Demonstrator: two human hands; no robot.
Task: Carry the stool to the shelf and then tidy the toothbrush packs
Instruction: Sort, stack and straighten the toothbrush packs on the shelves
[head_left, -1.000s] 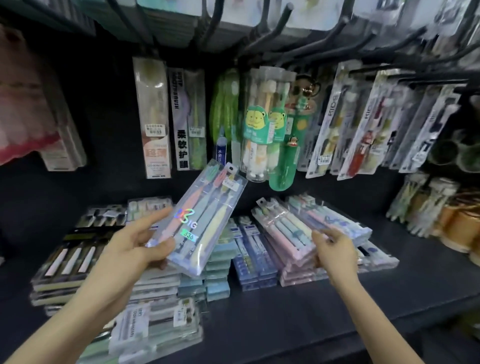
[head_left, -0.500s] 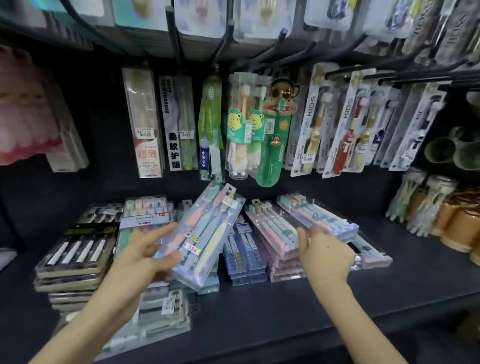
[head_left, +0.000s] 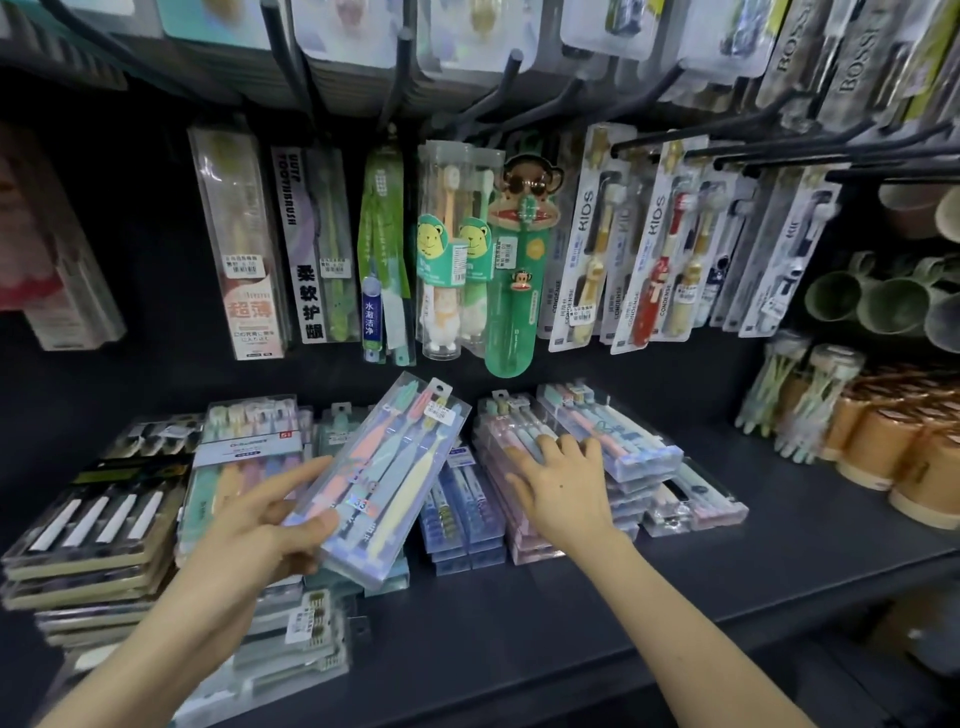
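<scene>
Toothbrush pack (head_left: 384, 478), clear with pastel brushes inside, is held at its lower end by the left grip (head_left: 249, 525). The thumb lies over the top face and the fingers go beneath, so the pack tilts up above the stacks. The right grip (head_left: 563, 483) lies flat, fingers straight and spread, resting on the pink stack (head_left: 524, 551) and touching the slanted pack (head_left: 634, 441) beside it. A blue stack (head_left: 462, 514) sits between the two grips. All of them rest on the dark shelf (head_left: 675, 597), below hanging kids' packs (head_left: 649, 244).
</scene>
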